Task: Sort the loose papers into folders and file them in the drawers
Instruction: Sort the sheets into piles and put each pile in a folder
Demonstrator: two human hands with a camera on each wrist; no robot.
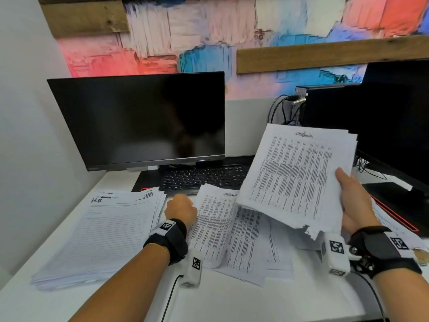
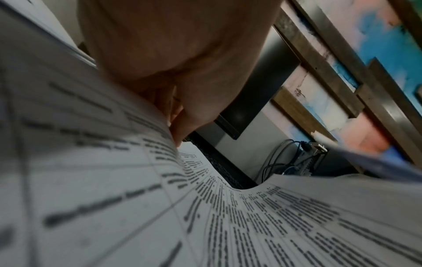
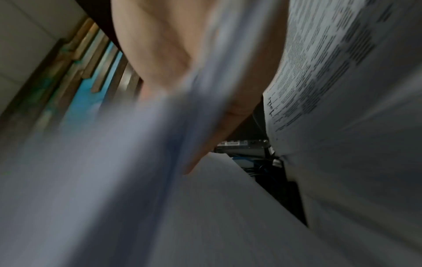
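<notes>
My right hand [image 1: 352, 201] grips a thick stack of printed sheets [image 1: 294, 173] headed "Admin" by its lower right corner and holds it tilted above the desk. Under that stack, several loose printed sheets [image 1: 232, 231] lie fanned out on the white desk [image 1: 232, 303]. My left hand [image 1: 181, 209] is curled at the top left edge of those sheets. In the left wrist view its fingers [image 2: 178, 133] pinch the edge of one sheet [image 2: 114, 180], which curves upward. A tidy pile marked "H.R." [image 1: 99, 231] lies at the left.
A dark monitor [image 1: 139, 119] and a black keyboard [image 1: 204, 177] stand behind the papers. A second dark screen [image 1: 394, 112] and cables [image 1: 282, 108] fill the back right. A black mat with a red edge [image 1: 392, 214] lies on the right, partly under more sheets.
</notes>
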